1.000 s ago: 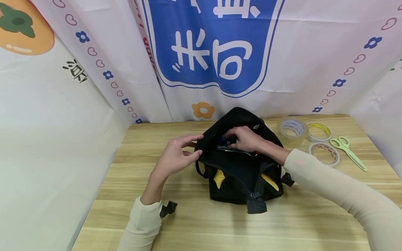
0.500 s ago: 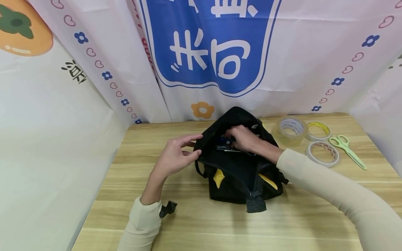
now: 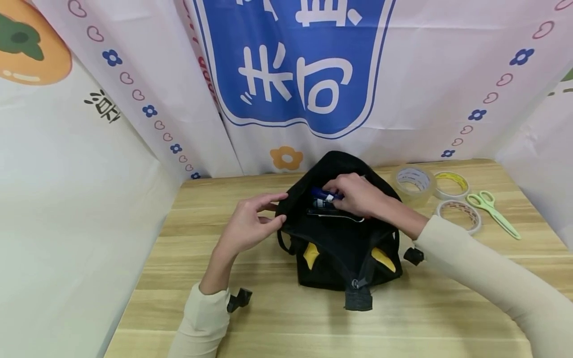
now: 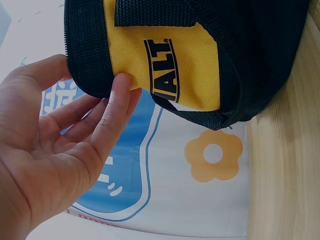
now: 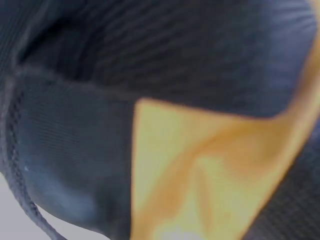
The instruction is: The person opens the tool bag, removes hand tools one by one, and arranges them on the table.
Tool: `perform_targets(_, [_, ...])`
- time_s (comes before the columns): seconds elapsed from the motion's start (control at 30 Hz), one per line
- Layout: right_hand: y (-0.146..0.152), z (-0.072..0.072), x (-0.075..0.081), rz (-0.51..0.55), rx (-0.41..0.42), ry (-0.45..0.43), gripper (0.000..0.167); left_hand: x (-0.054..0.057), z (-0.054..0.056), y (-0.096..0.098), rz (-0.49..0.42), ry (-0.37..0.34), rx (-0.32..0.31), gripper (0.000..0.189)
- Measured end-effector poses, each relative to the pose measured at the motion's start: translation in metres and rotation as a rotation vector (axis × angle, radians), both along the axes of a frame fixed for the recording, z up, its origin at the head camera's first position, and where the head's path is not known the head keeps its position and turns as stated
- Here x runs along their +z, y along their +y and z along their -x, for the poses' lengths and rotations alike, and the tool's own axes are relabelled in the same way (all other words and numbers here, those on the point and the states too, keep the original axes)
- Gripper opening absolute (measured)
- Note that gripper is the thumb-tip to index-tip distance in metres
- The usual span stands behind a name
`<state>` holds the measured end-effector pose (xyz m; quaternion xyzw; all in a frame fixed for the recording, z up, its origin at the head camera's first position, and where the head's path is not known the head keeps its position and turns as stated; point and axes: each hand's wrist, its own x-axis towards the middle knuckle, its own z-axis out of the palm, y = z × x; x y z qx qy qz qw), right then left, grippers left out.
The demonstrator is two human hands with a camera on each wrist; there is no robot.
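Note:
A black and yellow tool bag (image 3: 324, 273) stands unzipped on the table, its mouth spread wide. My left hand (image 3: 248, 223) pinches the bag's left rim between thumb and fingers; in the left wrist view a finger lies on the yellow panel (image 4: 195, 70) with lettering. Inside the bag, my right hand (image 3: 358, 196) pinches a dark blue cylindrical item (image 3: 320, 193) with a white spot; its exact kind does not show. Below it lie another dark cylinder (image 3: 320, 203) with pale markings and a flat black item (image 3: 327, 213). Only blurred bag fabric (image 5: 75, 140) fills the right wrist view.
Right of the bag are a wide clear tape roll (image 3: 414, 181), a yellow-cored tape roll (image 3: 452, 185), a white tape roll (image 3: 458, 216) and light green scissors (image 3: 492, 214). A printed cloth (image 3: 403, 99) hangs behind the wooden table (image 3: 268, 323).
My right hand has lifted slightly inside the bag, and the blue item in its fingers shows more now. The bag's front zipper tab has shifted a little left. My left hand stays at the rim.

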<state>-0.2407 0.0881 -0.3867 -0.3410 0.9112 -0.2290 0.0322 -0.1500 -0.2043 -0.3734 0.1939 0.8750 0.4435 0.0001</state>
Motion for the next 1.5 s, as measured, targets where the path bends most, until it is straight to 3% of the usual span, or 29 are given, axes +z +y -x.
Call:
perform_targets(0.13, [0.011,-0.013,0.017,0.024,-0.017,0.006,0.039,0.000,-0.001,0.000,-0.001,-0.002,0.001,0.047])
perform_targets(0.47, [0.047,-0.041,0.057,0.203,-0.097,-0.028,0.038,0.000,0.000,0.000,0.003,0.001,-0.001,0.047])
perform_targets(0.67, [0.075,-0.058,0.070,0.255,-0.175,-0.006,0.038,0.000,0.000,0.001,0.014,0.009,-0.001,0.047])
perform_targets(0.9, [0.114,-0.070,0.064,0.319,-0.275,0.023,0.043,0.000,0.000,0.000,0.021,0.005,0.002,0.047])
perform_targets(1.13, [0.155,-0.084,0.053,0.374,-0.453,0.004,0.048,-0.001,0.000,0.001,0.009,-0.003,0.000,0.047])
perform_targets(1.5, [0.190,-0.101,0.015,0.341,-0.551,-0.049,0.044,-0.002,0.001,0.001,0.007,-0.007,0.005,0.047])
